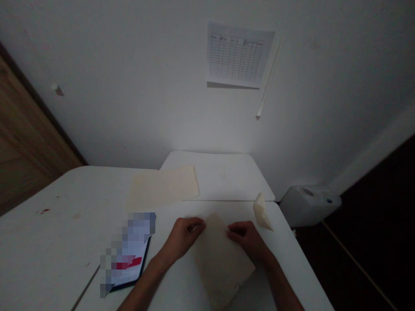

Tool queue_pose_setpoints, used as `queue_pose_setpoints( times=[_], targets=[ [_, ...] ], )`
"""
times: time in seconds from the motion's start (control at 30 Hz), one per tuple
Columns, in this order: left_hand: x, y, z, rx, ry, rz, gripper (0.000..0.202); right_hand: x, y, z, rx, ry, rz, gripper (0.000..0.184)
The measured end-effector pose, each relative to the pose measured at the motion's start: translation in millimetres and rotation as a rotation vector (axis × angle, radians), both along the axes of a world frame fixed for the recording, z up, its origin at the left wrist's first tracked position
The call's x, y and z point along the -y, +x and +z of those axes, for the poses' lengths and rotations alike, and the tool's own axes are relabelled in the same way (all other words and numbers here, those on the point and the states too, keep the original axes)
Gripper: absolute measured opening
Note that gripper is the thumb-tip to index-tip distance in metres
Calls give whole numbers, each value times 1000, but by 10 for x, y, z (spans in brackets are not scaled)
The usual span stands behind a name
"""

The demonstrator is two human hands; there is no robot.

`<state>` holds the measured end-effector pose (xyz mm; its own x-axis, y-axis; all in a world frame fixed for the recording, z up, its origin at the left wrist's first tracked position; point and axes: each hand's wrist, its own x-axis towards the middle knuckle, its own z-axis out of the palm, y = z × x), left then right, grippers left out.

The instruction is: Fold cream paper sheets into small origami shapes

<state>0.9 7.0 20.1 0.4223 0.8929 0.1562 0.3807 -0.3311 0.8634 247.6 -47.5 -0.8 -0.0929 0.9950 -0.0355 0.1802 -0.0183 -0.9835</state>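
A cream sheet of paper (220,259) lies tilted on the white table (65,233) in front of me. My left hand (183,235) pinches its upper left edge with curled fingers. At the paper's upper right edge, my right hand (248,239) presses down with its fingers closed on the sheet. Both forearms reach in from the bottom of the view.
A tablet (128,257) with a lit screen lies left of my hands. A second cream sheet (164,186) rests farther back. A small folded paper shape (262,211) stands near the table's right edge. A white bin (308,204) sits on the floor at right.
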Motion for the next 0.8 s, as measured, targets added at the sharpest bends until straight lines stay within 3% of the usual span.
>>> queue_pose_setpoints(
  times=[0.13, 0.27, 0.33, 0.53, 0.67, 0.8],
  targets=[
    [-32, 25, -50, 300, -240, 215, 34, -43, -32, 16, -261, 79, -107, 33],
    [-12, 71, -111, 478, -350, 279, 34, -69, -142, -63, -615, -34, -195, 36],
    [14, 100, -128, 542, -368, 305, 32, -66, -171, -100, -667, -57, -224, 42],
    [56, 131, -186, 621, -382, 355, 32, -59, -103, -121, -324, 161, -447, 45],
    [53, 115, -227, 584, -314, 360, 32, -65, -143, -106, -186, 119, -418, 51],
    [39, 104, -239, 508, -255, 402, 35, -43, -180, -52, -69, 140, -360, 45]
  ],
)
